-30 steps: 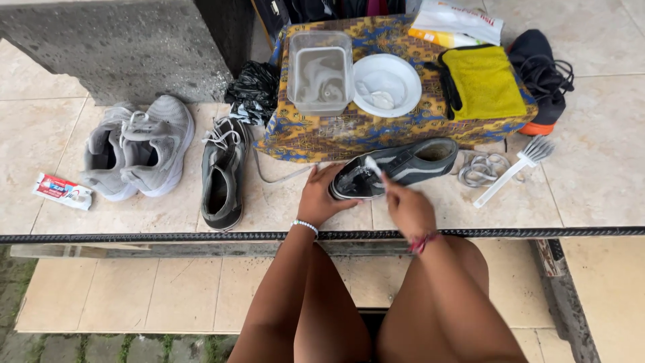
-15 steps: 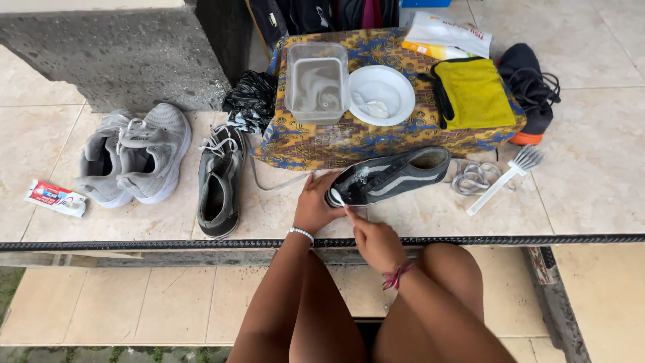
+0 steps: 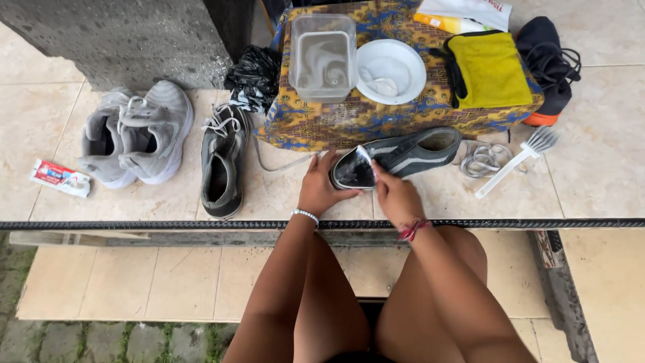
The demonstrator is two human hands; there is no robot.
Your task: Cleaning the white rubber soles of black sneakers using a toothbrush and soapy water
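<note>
A dark grey low shoe [image 3: 420, 149] with white side stripes lies on its side on the tiled step, toe toward me. My left hand [image 3: 317, 189] grips its toe from the left. Just right of the toe, my right hand [image 3: 396, 196] pinches a small white piece [image 3: 365, 154] against the toe cap. What that piece is, I cannot tell. The matching dark shoe [image 3: 223, 165] stands upright to the left with loose white laces.
A patterned cloth [image 3: 349, 122] carries a clear tub of cloudy water [image 3: 322, 57], a white bowl [image 3: 391, 70] and a yellow cloth [image 3: 490, 67]. Grey sneakers [image 3: 134, 131], a paste tube [image 3: 59, 178], a white brush [image 3: 521, 158], loose laces [image 3: 480, 160] and a black bag [image 3: 252, 77] lie around.
My right hand dropped back from the shoe toward my knee, then returned to the toe with the white piece. My left hand stayed on the toe throughout.
</note>
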